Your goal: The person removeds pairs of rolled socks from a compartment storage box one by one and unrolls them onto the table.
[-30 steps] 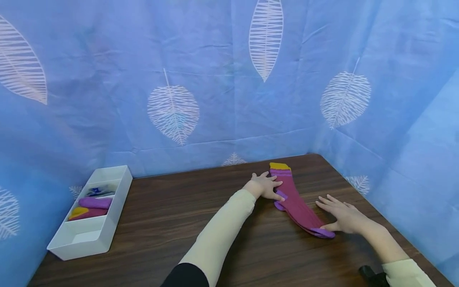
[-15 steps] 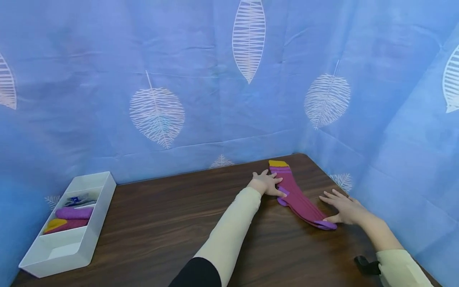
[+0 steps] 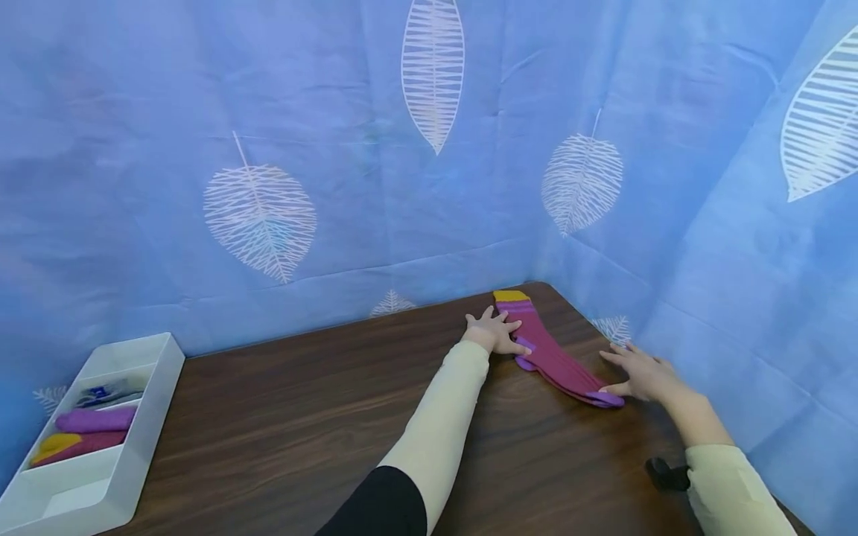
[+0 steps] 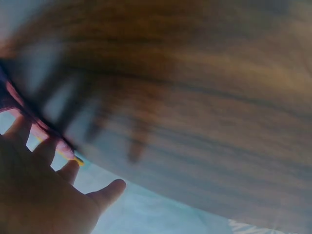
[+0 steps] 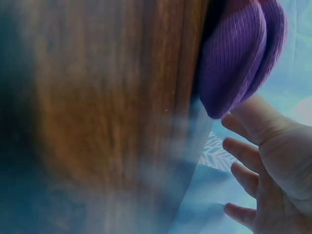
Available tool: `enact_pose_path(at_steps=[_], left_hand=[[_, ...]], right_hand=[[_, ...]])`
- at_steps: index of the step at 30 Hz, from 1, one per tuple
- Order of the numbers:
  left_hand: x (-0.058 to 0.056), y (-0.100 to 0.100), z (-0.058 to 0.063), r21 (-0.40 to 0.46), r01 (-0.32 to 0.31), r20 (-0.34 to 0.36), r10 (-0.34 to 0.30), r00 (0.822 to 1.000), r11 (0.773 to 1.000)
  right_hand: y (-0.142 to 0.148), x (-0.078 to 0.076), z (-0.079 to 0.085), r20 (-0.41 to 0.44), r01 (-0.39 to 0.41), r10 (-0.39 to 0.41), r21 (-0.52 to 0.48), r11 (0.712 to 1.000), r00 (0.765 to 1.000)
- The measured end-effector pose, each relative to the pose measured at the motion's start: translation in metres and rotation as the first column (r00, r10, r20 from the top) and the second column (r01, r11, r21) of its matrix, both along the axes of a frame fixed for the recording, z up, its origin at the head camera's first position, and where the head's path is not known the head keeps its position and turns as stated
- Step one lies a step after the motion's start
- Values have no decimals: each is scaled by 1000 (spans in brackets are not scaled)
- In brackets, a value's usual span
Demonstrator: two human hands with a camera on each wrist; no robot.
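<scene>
A pair of maroon socks (image 3: 556, 356) lies flat on the table, one on top of the other, with yellow cuff ends and purple heels and toes. My left hand (image 3: 492, 333) touches the socks near the purple heel, fingers spread and straight. At the toe end, the thumb of my right hand (image 3: 645, 374) rests against the purple tip while its other fingers extend beyond it. The right wrist view shows two purple toes (image 5: 234, 63) layered together beside the thumb. In the left wrist view, the spread fingers (image 4: 46, 148) overlap the socks' edge.
On the left stands a white divided box (image 3: 144, 447) holding a purple roll (image 3: 95, 420), a maroon-and-yellow folded bundle (image 3: 77, 447) and a plastic-wrapped item (image 3: 110, 393). A blue leaf-patterned curtain (image 3: 335, 186) hangs behind the dark wooden table (image 3: 302, 417) and along its right side.
The head view has swung to the right, so the box and table slide left in it. Both hands keep about the same places on the socks.
</scene>
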State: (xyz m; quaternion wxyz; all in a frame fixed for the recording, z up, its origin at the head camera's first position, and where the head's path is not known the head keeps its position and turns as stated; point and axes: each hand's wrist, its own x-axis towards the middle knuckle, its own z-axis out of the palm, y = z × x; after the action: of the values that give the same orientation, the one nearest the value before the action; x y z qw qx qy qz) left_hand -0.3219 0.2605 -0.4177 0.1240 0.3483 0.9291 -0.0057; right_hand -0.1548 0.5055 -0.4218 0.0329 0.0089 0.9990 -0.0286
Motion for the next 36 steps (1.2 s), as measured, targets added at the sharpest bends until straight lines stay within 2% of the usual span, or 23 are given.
enact_pose_path(at_steps=[7,11,14,18,24,29,36], left_hand=[[-4,2,-5,20,-36,29,35,999,999],[-9,6,-12,32,-45,53,43,998,998],[-13,9,-15,24,-46,78,44,996,999],[-14,8,-15,47,-29,85,25,996,998],[-13,6,-13,100,11,29,-14,999,995],[-14,8,-13,113,31,12,-33,999,993],[-17,14,-16,87,54,-55,-49,997,995]], right_hand=[[-4,6,-4,-78,-15,16,5,1000,997],[-12,17,1,-87,-34,28,-77,996,996],[-20,29,9,-58,-55,46,-161,986,997],[-26,39,16,-37,-125,120,-227,966,992],[-30,38,10,-68,-208,199,-186,960,978],[-31,37,5,-105,-199,183,-169,965,977],[-30,35,6,-131,-226,203,-202,953,970]])
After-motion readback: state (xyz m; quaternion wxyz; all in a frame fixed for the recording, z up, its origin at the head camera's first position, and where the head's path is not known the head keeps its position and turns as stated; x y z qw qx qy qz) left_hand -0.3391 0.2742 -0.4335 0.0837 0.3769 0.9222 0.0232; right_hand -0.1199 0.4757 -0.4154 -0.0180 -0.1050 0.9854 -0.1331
